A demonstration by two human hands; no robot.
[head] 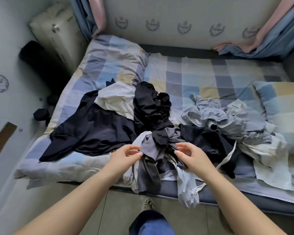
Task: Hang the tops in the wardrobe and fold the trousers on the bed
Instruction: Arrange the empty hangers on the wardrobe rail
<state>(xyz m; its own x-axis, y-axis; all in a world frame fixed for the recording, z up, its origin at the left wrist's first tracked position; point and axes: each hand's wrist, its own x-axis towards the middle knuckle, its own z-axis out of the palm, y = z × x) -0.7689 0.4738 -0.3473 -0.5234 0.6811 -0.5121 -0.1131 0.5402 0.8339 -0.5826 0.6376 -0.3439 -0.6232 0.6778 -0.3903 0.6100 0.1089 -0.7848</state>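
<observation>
Grey garment is bunched at the bed's near edge, amid the clothes heap; left hand and right hand are curled at its sides, presumably to lift it clear; actual pinching cannot be told.

Soft, dim light; edges bowed, perhaps blurred

Left hand and right hand, fingers curled, either side of grey garment in heap on table; grip unclear. Black garment lies left.
</observation>
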